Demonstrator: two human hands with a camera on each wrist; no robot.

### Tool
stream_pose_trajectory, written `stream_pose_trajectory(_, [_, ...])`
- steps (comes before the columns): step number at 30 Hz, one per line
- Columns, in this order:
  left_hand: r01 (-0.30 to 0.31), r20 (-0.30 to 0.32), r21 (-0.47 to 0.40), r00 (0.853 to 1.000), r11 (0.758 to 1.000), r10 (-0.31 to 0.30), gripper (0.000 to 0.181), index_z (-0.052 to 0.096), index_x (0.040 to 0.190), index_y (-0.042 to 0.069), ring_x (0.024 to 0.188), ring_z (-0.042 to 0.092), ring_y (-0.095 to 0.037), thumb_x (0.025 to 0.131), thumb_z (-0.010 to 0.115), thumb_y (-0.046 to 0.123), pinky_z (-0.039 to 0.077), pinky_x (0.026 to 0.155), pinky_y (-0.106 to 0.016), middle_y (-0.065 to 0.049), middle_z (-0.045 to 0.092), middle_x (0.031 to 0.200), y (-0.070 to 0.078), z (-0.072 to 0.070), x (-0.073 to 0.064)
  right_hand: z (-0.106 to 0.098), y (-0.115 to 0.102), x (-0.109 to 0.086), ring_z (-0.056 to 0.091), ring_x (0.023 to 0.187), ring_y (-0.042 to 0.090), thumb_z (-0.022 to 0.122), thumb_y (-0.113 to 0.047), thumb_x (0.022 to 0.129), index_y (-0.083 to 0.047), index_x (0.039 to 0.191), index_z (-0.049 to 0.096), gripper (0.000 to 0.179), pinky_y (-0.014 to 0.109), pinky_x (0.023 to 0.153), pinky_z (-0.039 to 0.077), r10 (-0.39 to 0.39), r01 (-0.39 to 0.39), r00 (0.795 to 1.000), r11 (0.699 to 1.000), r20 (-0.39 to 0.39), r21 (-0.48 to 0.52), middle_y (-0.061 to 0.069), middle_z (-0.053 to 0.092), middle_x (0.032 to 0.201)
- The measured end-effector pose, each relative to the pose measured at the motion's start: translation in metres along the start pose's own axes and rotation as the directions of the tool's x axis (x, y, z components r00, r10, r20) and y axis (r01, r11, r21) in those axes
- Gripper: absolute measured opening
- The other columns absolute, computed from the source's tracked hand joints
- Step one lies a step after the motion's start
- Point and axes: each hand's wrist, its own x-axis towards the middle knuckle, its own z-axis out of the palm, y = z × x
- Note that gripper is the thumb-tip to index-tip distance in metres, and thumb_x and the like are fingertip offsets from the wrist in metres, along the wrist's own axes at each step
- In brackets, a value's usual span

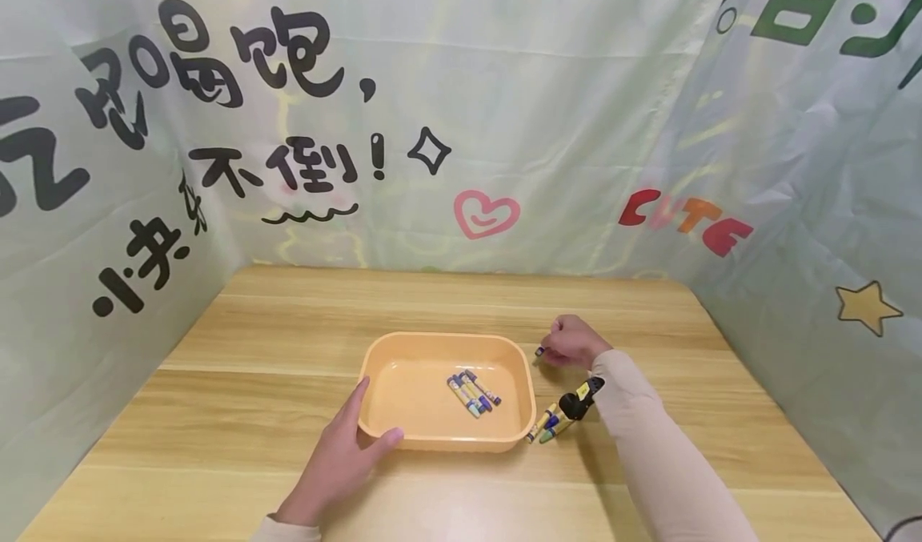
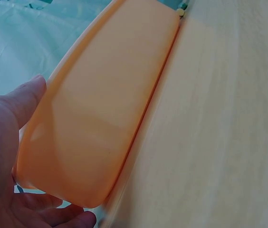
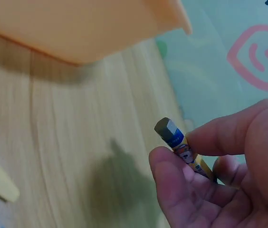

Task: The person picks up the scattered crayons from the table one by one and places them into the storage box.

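An orange plastic tray (image 1: 410, 418) stands on the table with several crayons (image 1: 473, 391) lying together on its floor, right of the middle. My left hand (image 1: 340, 452) holds the tray's near left corner, its thumb at the near side and the fingers round the left end. Just beyond the tray's right side, my right hand (image 1: 574, 342) pinches one crayon (image 3: 187, 151) between thumb and fingers, above the table. That crayon has a dark grey end and a yellow and blue wrapper with a printed picture. Several more crayons (image 1: 551, 426) lie beside the tray's near right corner, partly hidden by the wrist camera.
The wood-grain table (image 1: 230, 398) runs back to a pale printed cloth (image 1: 562, 126) hung around three sides. A black wrist camera (image 1: 580, 399) sits at the right sleeve, over the loose crayons.
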Motion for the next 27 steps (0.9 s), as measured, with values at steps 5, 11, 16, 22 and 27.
stream_pose_trajectory(5, [-0.005, -0.002, 0.002, 1.000, 1.000, 0.005, 0.097, 0.016, 0.154, 0.004, 0.137, 0.029, -0.044, 0.087, 0.068, 0.049, 0.026, 0.109, -0.059, -0.021, 0.022, 0.156, 0.000, 0.000, 0.000, 0.003, -0.008, -0.002, 0.056, 0.060, 0.015, 0.050, 0.004, 0.086, -0.006, 0.076, 0.035, 0.020, 0.027, 0.057, 0.054, -0.017, 0.018, 1.000, 0.999, 0.021, -0.035, 0.010, 0.055, 0.076])
stream_pose_trajectory(11, [-0.007, -0.003, 0.009, 1.000, 1.000, 0.007, 0.096, 0.016, 0.155, 0.005, 0.137, 0.029, -0.044, 0.087, 0.067, 0.051, 0.026, 0.108, -0.061, -0.019, 0.022, 0.157, 0.000, 0.000, 0.001, 0.007, -0.019, -0.003, 0.056, 0.059, 0.015, 0.051, 0.004, 0.084, -0.010, 0.069, 0.034, 0.026, 0.026, 0.056, 0.053, -0.073, 0.075, 0.996, 0.996, 0.043, -0.048, 0.007, 0.053, 0.069])
stream_pose_trajectory(16, [-0.009, -0.004, 0.008, 1.000, 1.000, 0.010, 0.096, 0.016, 0.155, 0.004, 0.137, 0.028, -0.044, 0.087, 0.067, 0.051, 0.026, 0.108, -0.062, -0.019, 0.021, 0.157, 0.000, 0.000, 0.001, 0.012, -0.030, -0.006, 0.053, 0.058, 0.015, 0.051, 0.005, 0.083, -0.010, 0.068, 0.029, 0.031, 0.026, 0.054, 0.051, -0.095, 0.098, 0.993, 0.995, 0.067, -0.033, 0.005, 0.046, 0.064])
stream_pose_trajectory(22, [-0.011, -0.004, 0.001, 1.000, 1.000, 0.011, 0.096, 0.016, 0.154, 0.004, 0.138, 0.028, -0.044, 0.087, 0.067, 0.050, 0.026, 0.108, -0.062, -0.019, 0.021, 0.157, 0.000, 0.001, 0.001, 0.015, -0.038, -0.009, 0.048, 0.056, 0.015, 0.053, 0.007, 0.081, -0.007, 0.083, 0.028, 0.029, 0.028, 0.053, 0.050, -0.105, 0.106, 0.993, 0.994, 0.061, -0.020, 0.006, 0.045, 0.064])
stream_pose_trajectory(27, [0.001, 0.002, -0.004, 1.000, 1.000, -0.001, 0.096, 0.016, 0.155, 0.005, 0.138, 0.028, -0.044, 0.087, 0.067, 0.051, 0.025, 0.109, -0.061, -0.019, 0.021, 0.157, 0.001, 0.000, 0.001, 0.015, -0.044, -0.009, 0.054, 0.059, 0.014, 0.055, 0.004, 0.083, 0.000, 0.107, 0.030, 0.035, 0.035, 0.063, 0.057, -0.149, 0.150, 0.988, 0.988, 0.048, -0.028, 0.007, 0.053, 0.067])
